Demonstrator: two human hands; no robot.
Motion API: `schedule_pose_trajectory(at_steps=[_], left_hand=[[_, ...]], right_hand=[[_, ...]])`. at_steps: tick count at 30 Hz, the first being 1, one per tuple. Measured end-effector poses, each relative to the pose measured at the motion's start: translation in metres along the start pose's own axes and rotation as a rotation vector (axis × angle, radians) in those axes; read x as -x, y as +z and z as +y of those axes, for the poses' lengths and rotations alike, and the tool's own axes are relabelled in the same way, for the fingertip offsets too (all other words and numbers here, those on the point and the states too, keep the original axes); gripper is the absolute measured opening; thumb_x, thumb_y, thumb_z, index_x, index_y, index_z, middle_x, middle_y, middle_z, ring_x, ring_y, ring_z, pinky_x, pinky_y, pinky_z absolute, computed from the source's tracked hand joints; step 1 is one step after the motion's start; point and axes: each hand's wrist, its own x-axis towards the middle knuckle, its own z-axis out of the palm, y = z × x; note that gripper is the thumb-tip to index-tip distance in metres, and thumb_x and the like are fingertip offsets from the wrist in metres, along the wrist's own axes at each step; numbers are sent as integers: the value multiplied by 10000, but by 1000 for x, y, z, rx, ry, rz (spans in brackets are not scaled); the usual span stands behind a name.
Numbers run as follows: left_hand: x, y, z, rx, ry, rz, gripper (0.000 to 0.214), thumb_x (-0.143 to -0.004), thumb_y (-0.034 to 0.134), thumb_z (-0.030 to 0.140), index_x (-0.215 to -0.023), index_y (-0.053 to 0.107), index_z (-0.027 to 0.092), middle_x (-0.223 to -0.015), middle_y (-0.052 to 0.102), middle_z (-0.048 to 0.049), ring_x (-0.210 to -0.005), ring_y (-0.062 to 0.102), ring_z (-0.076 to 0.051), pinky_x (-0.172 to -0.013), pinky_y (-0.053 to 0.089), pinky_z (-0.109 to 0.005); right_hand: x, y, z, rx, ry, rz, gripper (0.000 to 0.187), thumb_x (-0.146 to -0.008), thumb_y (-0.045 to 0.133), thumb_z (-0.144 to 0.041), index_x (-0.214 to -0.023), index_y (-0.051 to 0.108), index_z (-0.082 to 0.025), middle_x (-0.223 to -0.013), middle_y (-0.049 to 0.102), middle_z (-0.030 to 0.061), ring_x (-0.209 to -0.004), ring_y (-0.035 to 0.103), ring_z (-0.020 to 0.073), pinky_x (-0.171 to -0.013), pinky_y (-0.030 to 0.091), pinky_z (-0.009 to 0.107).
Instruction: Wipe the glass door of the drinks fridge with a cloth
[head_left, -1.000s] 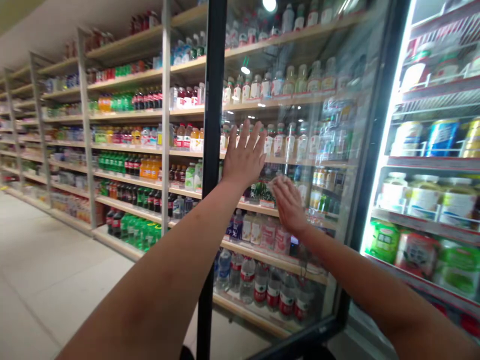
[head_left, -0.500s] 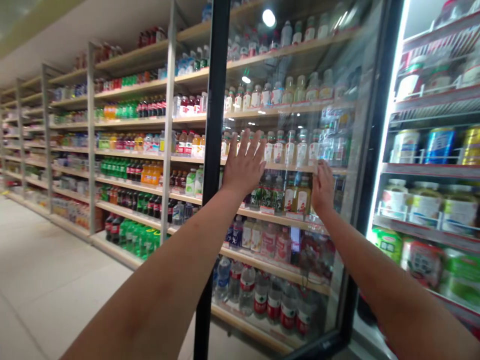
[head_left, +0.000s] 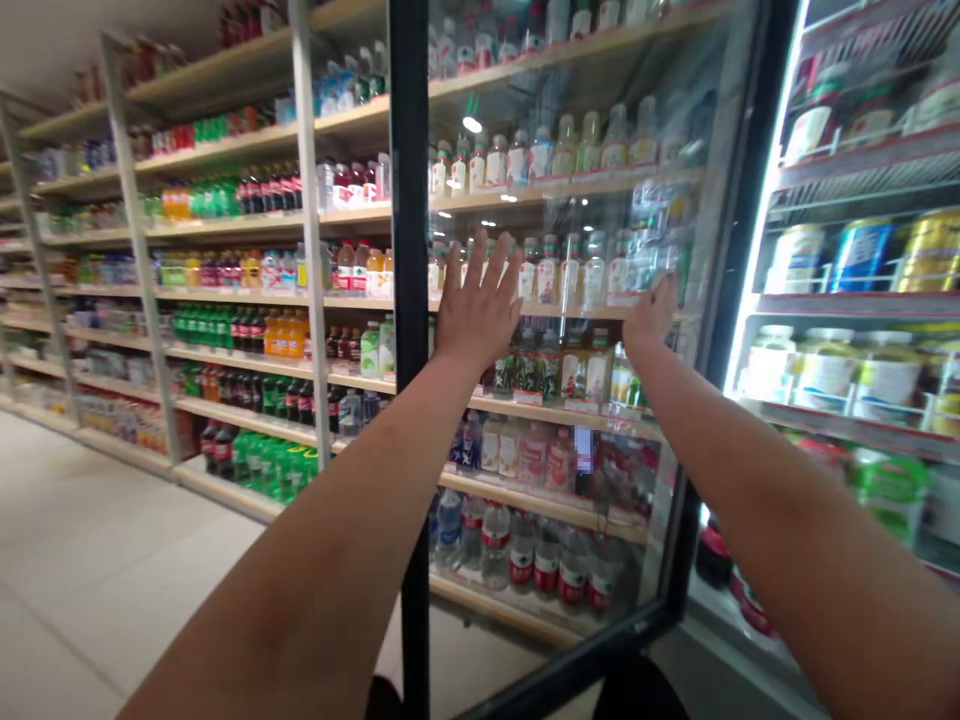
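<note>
Fingers of the left hand spread apart, seemingly against the black-framed clear glass door at twelve o'clock; the right hand, finger state unclear, has climbed from the left's four o'clock to three, reaching higher glass.

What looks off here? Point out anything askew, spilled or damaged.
Only a small pale patch seen in the glass door, below and right of the left hand, looks odd: its blocky edges match nothing around it. I cannot tell what it is. I see no spill or damage.
</note>
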Motion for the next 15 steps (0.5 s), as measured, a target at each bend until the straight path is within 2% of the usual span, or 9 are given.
schedule_pose_trajectory(at_steps=[3,8,12,15], left_hand=[[-1,0,0,40,-10,2,724,-924,458,353,-1585,190,223,-1671,172,-25,-1551,19,-282,-1258,-18,-593],[-3,0,1,50,-36,-17,620,-969,366,354,-1565,252,226,-1678,151,-5,-1552,-22,-250,-1261,-71,-541],[-3,-1,1,36,-18,-33,641,-975,330,407,-1571,234,191,-1682,125,-31,-1551,-24,-284,-1254,-69,-565],[-2,-2,0,51,-18,-68,750,-934,359,538,-1588,158,229,-1680,131,30,-1547,-64,-297,-1248,-133,-565]], right_hand=[[7,10,-41,-28,-91,-16,579,-956,224,-242,-1511,366,-156,-1600,330,113,-1517,229,227,-1236,210,549],[37,4,-99,-72,-434,-117,549,-1005,189,-266,-1521,356,-184,-1624,309,57,-1537,150,180,-1254,189,502],[53,-7,-113,-108,-655,-247,511,-1041,208,-329,-1527,354,-273,-1619,326,-14,-1542,137,182,-1261,172,501],[54,-12,-104,-140,-702,-301,509,-1041,218,-324,-1533,346,-296,-1603,351,-30,-1541,153,194,-1267,151,513]])
